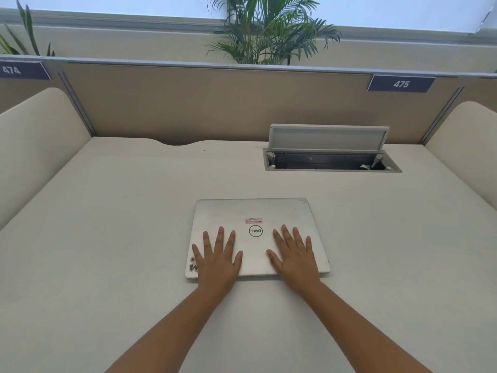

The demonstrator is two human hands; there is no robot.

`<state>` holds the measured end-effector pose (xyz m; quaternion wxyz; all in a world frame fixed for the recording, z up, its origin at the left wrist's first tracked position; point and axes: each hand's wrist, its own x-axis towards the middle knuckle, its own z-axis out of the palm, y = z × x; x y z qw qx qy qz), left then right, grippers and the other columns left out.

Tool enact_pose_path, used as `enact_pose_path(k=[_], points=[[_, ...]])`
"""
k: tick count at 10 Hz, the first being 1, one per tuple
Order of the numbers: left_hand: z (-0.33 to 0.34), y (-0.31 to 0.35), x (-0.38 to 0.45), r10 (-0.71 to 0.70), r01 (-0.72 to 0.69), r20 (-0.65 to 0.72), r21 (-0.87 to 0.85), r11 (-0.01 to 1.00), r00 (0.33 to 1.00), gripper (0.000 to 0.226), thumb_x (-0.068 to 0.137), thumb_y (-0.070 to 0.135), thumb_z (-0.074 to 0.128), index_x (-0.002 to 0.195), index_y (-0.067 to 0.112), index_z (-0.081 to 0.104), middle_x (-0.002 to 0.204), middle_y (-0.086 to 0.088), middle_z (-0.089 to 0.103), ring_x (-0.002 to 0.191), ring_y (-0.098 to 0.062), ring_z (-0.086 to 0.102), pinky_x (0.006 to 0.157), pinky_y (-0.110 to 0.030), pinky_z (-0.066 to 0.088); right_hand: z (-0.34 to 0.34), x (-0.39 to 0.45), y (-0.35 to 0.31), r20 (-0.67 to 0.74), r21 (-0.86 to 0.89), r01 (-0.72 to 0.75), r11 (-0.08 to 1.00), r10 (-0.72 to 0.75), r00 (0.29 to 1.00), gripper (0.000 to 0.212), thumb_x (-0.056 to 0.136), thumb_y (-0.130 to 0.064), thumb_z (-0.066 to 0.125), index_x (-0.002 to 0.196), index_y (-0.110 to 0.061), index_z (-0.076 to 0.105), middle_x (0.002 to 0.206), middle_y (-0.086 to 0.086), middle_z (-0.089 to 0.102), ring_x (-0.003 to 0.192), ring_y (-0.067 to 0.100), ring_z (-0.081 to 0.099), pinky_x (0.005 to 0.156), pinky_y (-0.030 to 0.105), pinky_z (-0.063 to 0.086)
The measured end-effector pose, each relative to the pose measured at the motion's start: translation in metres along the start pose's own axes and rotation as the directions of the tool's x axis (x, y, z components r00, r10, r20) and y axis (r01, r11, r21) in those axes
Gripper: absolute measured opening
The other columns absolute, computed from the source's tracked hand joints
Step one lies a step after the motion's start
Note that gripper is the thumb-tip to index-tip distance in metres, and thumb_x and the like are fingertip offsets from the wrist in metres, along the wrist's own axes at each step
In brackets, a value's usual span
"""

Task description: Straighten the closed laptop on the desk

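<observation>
The pale desk (107, 224) fills the view, its cable hatch (332, 158) propped open at the far right. The closed silver laptop (252, 211) lies near the middle, roughly square to the front edge. The left hand (217, 261) and right hand (294, 255) rest flat on its lid, fingers spread, apart. A sticker (192, 263) at the near left corner is partly covered, possibly lettering.

Two bare forearms, no sleeves; left hand (216, 261) and right hand (295, 255) without rings, watch or bracelets, fingernails short and unpainted.
</observation>
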<state>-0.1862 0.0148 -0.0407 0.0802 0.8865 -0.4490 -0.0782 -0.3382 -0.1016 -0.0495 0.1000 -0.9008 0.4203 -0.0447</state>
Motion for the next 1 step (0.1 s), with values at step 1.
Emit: enact_pose_path(k=[1], points=[[-0.0084,-0.0021,0.0027,0.058,-0.059,-0.028,-0.021,0.998,0.998,0.066,0.092,0.055,0.021,0.147,0.030,-0.005,0.160,0.007,-0.004,0.147,-0.022,-0.010,0.117,-0.053,-0.002,-0.0086,0.0021,-0.0013,-0.047,0.016,0.015,1.000,-0.014,0.999,0.072,0.091,-0.060,0.022,0.148,-0.022,-0.001,0.159,-0.004,-0.002,0.146,0.017,-0.009,0.115,0.039,-0.013]])
